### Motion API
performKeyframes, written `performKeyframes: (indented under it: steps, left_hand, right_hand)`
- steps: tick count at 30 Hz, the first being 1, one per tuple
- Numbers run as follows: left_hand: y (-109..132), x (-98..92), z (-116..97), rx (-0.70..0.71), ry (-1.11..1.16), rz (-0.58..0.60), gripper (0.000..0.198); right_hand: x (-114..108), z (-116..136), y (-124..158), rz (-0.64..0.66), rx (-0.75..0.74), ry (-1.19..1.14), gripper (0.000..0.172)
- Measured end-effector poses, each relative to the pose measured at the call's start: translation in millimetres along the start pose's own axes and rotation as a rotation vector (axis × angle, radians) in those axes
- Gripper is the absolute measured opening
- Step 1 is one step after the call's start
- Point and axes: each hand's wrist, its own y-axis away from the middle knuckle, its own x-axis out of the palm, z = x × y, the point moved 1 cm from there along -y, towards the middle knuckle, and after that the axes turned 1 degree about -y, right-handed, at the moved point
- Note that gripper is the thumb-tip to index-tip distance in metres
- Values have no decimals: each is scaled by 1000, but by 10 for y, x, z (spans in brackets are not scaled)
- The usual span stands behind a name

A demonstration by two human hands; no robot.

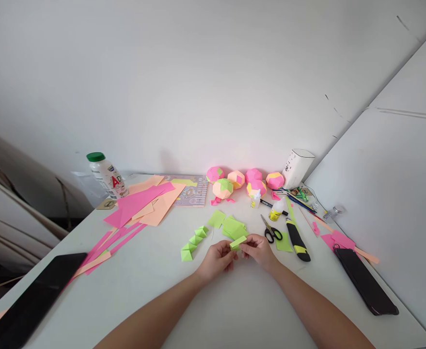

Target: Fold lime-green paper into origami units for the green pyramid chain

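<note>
Between my two hands is a small folded strip of green paper [238, 242], held at its ends above the white table. My left hand [217, 259] pinches its left end; my right hand [259, 249] grips the right end. Just beyond lies a loose stack of green paper squares [233, 226], with a single green square [216, 219] beside it. To the left of my left hand, several folded green paper pieces [196, 240] stand in a slanting row. Black-handled scissors [273, 233] rest to the right of my right hand, near another green square [284, 242].
Faceted paper balls [223, 188] line the wall, with glue bottles [277, 209] in front. A yellow-black cutter [297, 240] and a dark phone [365, 281] lie right. Pink and peach sheets [136, 206], a white bottle [107, 177] and a black tablet-like slab [34, 300] occupy the left.
</note>
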Motion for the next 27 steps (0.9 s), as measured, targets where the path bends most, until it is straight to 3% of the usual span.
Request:
performKeyframes:
  steps: [27]
  left_hand:
    - [1,9,0,-11,-2,-5,25]
  right_hand:
    - [11,-1,7,9,-18,-31,21]
